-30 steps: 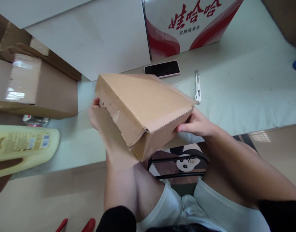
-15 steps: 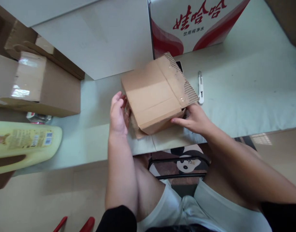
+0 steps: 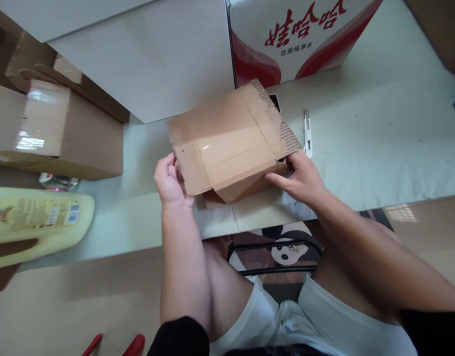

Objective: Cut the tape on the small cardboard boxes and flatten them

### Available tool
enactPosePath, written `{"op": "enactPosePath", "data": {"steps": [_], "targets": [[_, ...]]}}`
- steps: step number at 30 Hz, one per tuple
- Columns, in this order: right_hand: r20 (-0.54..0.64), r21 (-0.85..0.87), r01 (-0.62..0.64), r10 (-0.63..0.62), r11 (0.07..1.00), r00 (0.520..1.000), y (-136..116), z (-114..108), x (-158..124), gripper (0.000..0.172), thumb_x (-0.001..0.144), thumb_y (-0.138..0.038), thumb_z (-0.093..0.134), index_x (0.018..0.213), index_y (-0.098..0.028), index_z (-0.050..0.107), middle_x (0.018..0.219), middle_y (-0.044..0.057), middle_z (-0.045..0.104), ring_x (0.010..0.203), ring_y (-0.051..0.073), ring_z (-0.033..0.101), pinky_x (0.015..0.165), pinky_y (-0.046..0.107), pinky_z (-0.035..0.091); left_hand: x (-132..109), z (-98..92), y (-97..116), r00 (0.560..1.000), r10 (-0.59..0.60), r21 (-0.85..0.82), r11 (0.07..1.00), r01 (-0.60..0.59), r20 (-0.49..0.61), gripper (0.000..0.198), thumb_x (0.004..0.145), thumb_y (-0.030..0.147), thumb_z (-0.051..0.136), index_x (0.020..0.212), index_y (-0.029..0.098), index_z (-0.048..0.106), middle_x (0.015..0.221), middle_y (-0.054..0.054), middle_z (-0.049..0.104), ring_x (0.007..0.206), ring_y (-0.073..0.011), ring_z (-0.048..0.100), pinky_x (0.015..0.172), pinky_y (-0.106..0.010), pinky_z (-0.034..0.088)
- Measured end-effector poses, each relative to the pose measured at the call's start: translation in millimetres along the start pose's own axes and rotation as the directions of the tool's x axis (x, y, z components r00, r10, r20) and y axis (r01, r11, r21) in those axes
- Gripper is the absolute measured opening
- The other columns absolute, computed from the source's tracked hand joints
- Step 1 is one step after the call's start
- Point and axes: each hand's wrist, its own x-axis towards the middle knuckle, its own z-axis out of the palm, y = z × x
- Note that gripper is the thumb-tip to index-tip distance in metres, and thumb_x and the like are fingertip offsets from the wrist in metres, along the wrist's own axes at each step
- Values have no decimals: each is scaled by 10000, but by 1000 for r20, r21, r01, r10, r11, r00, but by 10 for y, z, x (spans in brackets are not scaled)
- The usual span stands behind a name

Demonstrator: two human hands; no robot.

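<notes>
A small brown cardboard box [image 3: 231, 143] with torn, corrugated edges lies tilted on the cloth-covered table in front of me. Its left flap [image 3: 188, 163] stands out to the side, roughly level with the top face. My left hand [image 3: 172, 179] has its fingers curled at the outer edge of that flap, some of them hidden beneath it. On the right, my right hand [image 3: 301, 177] grips the box's near corner, thumb along the front side and fingers inside the right end. Just beyond the right hand lies a white utility knife [image 3: 307, 136]. A dark-screened device [image 3: 275, 102] is partly hidden behind the box.
A white carton with red print [image 3: 297, 44] and a large white box [image 3: 149, 69] stand at the back. Taped cardboard boxes [image 3: 90, 131] and a yellow bottle [image 3: 45, 222] occupy the left. Close to me runs the table's front edge [image 3: 112, 251].
The left flap has swung up and outward from the box's side. My left hand has moved slightly left and down with its fingers at the flap; the right hand keeps its grip.
</notes>
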Motion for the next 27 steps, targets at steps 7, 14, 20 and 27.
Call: {"op": "enactPosePath", "data": {"steps": [7, 14, 20, 27], "targets": [[-45, -64, -75, 72, 995, 996, 5, -31, 19, 457, 699, -592, 740, 749, -241, 451, 785, 22, 512, 741, 202, 496, 662, 381, 435, -246, 166, 48, 981, -67, 31, 998, 62, 182, 375, 769, 535, 655, 957, 212, 692, 1053, -96, 744, 1236, -315, 657, 1004, -424, 571], [-51, -62, -58, 54, 996, 997, 30, -52, 34, 488, 709, -562, 750, 706, -251, 374, 749, 10, 492, 716, 188, 479, 621, 358, 404, -215, 113, -63, 980, -122, 55, 992, 115, 158, 471, 816, 614, 651, 1037, 205, 721, 1081, -109, 756, 1283, -333, 649, 985, -447, 600], [-87, 12, -75, 75, 997, 993, -7, -37, 10, 503, 742, -638, 697, 672, -247, 388, 709, 6, 468, 667, 170, 452, 629, 370, 420, -124, 45, -172, 998, 50, 109, 993, -53, 27, 422, 846, 621, 650, 902, 204, 689, 915, -60, 723, 1017, -234, 720, 822, -320, 610], [-53, 448, -260, 316, 855, 947, 44, -46, -37, 528, 799, -757, 624, 712, -239, 569, 650, 17, 565, 565, 175, 548, 477, 341, 476, -136, 9, -150, 999, -40, 205, 978, 38, 5, 408, 784, 576, 757, 702, 192, 646, 625, 2, 584, 529, -126, 538, 440, -247, 384]]}}
